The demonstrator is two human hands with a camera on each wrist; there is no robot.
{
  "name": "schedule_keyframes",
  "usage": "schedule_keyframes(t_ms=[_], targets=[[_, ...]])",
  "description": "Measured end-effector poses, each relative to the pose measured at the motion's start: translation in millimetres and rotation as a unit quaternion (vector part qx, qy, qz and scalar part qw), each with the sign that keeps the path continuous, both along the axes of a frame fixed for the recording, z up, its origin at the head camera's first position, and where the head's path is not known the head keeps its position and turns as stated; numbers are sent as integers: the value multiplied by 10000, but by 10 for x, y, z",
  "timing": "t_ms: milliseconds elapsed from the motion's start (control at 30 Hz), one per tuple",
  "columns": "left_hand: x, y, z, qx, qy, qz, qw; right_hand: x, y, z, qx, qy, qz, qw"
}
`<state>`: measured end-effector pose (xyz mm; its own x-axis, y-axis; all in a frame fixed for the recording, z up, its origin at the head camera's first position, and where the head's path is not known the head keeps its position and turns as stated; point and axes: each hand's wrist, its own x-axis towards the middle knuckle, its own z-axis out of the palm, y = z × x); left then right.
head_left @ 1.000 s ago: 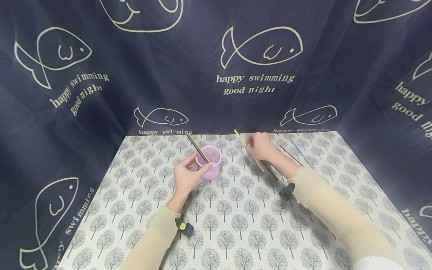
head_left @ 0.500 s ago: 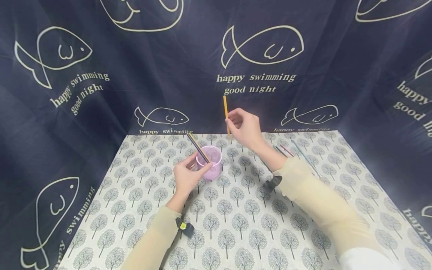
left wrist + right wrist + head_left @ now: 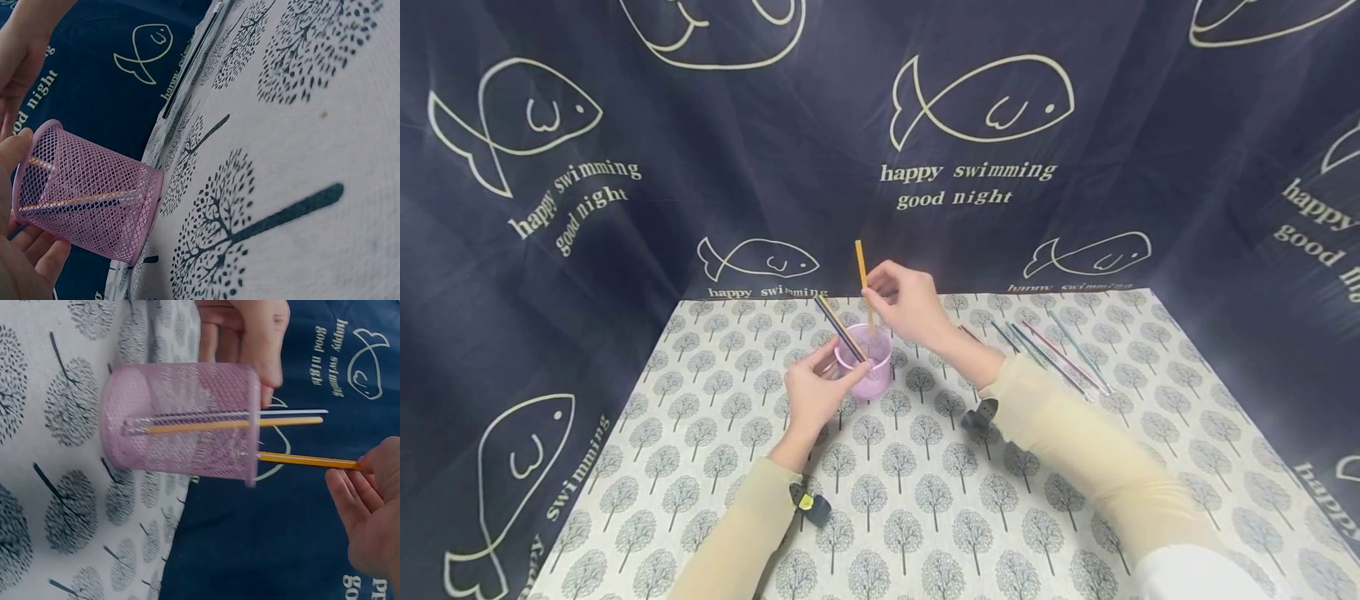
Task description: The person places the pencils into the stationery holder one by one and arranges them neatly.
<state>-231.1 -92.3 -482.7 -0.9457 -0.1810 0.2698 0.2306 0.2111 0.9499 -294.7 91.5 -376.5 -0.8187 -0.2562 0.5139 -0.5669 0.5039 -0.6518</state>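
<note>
A pink mesh pencil cup (image 3: 874, 385) stands on the cloth, and my left hand (image 3: 816, 390) grips its left side with the thumb at the rim. Inside lean a dark pencil (image 3: 294, 412) and a yellow pencil (image 3: 300, 421), both sticking out of the mouth. My right hand (image 3: 912, 310) pinches an orange-yellow pencil (image 3: 861, 263) between thumb and fingertips, nearly upright over the cup. In the right wrist view, that pencil's lower end reaches the rim. The left wrist view shows the cup's mesh wall (image 3: 94, 187) and my left fingers (image 3: 53, 259) around it.
Several pencils lie side by side on the cloth to the right, among them a red pencil (image 3: 1060, 350); my right forearm partly covers this group. A tree-print cloth (image 3: 925, 500) covers the table. A navy fish-print curtain (image 3: 820, 167) rises behind the table and at both sides.
My right hand has lifted the orange-yellow pencil from the cloth, turned it nearly upright and carried it left to the cup. The left hand and cup have stayed put.
</note>
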Motion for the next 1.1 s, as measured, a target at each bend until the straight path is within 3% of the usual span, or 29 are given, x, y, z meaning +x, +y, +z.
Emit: schedule_keyframes(t_ms=[133, 400, 633, 1100], targets=[[2, -8, 0, -39, 52, -26, 10000, -20, -79, -124, 611, -219, 158, 9978], [17, -5, 16, 59, 57, -68, 9999, -9, -228, -297, 1740, -423, 386, 9831], [5, 1, 16, 32, 148, -19, 9999, 29, -289, -299, 2015, -360, 190, 9786], [27, 3, 8, 32, 42, -6, 10000, 52, -248, -289, 2105, -561, 241, 9757]])
